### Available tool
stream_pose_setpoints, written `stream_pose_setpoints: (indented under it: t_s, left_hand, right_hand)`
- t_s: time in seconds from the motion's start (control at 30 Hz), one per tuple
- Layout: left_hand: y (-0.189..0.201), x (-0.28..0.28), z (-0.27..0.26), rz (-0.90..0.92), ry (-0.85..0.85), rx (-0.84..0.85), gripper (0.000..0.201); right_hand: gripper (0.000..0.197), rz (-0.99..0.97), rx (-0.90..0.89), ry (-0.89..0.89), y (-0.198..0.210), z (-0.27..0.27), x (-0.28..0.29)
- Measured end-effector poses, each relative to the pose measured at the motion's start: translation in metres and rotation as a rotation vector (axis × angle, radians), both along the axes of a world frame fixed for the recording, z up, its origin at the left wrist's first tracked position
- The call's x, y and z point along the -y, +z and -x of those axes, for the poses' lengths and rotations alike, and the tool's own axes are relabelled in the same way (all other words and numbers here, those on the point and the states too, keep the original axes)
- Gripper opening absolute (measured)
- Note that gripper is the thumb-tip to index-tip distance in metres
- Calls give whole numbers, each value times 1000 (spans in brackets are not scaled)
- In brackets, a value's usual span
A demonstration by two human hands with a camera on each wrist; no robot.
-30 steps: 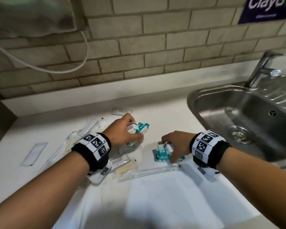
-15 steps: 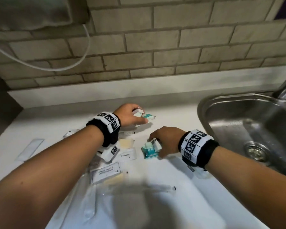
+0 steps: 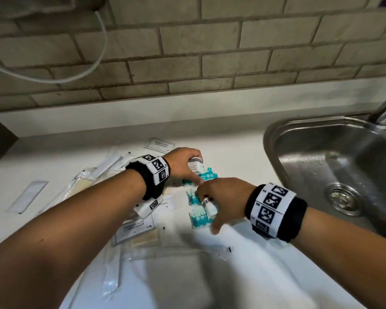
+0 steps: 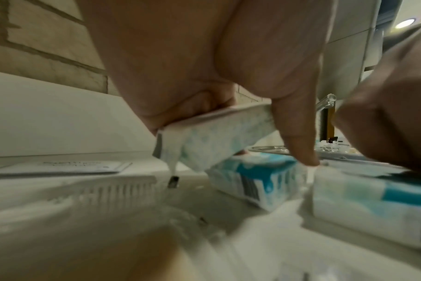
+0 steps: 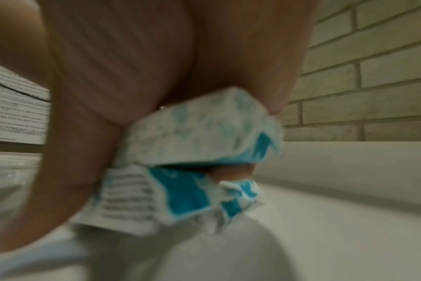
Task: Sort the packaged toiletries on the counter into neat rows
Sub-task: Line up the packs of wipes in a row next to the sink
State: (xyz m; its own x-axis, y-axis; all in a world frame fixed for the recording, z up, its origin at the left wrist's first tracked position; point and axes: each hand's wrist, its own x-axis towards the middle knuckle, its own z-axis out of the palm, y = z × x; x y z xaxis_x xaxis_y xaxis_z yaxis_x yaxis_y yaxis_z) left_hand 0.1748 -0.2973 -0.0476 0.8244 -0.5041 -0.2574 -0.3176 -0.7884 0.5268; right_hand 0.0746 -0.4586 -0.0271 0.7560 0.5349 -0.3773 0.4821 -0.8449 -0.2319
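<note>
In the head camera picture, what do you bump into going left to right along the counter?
Flat clear packet → left hand → right hand → sink.

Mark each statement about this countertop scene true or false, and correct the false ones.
1. The left hand holds a teal-and-white packet. True.
2. The sink lies to the person's left. False: it is on the right.
3. The right hand is empty. False: it holds a teal soap packet.
4. A shampoo sachet lies near the wall. True.
</note>
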Motion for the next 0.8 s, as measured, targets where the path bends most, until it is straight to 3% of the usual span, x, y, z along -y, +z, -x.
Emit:
stream_pose_setpoints:
  t_s: [0.1,0.23,0.3,0.47,0.53,0.67,0.8]
  left_hand:
    - [4,-5,-2,64,23,-8,41]
    - [11,-13,-5,163,137,14,51]
    - [17,-16,-7,202,185,15,52]
    - [28,-22,-11,471,322,-48,28]
    - [31,-25,-13,537,315,-36,28]
    - [38,-31,-13,516,279,39,48]
    - [40,-38,-7,625,295,4,44]
  right_hand:
    - [73,-10,78,-56,-7,2,1]
    - [76,-107,29,-154,-2,-5,5]
    - [70,-196,-17,-177,6,-8,7]
    - [43,-447,-141,-312,30,-21,14]
    - [36,-574,-162,-352,40,-27,16]
    - [38,-732,-138,-351,54,-36,18]
    - [43,-895,-143,-356,59,-42,21]
